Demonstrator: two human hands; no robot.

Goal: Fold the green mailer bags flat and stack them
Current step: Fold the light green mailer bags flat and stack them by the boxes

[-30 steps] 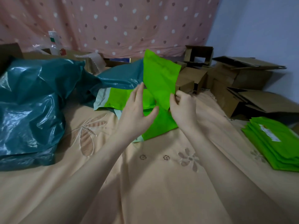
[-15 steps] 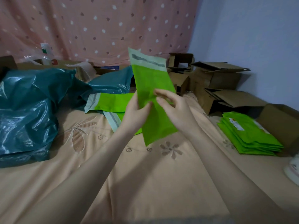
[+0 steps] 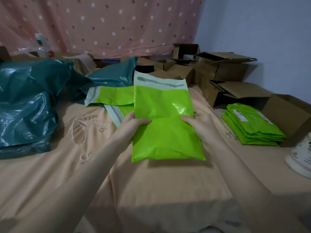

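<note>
I hold a bright green mailer bag flat and lengthwise above the bed, its pale adhesive flap pointing away from me. My left hand grips its left edge, thumb on top. My right hand grips its right edge the same way, fingers hidden beneath. Two more green mailers lie loose on the bed beyond, partly covered by the held one. A stack of folded green mailers sits to the right.
Large teal plastic bags fill the left side of the peach bedspread. Several cardboard boxes crowd the back right, and one sits beside the stack. A white object lies at the right edge.
The held mailer came down from upright to lying flat between both hands, nearer to me. My hands moved from its middle to its side edges. The camera turned right.
</note>
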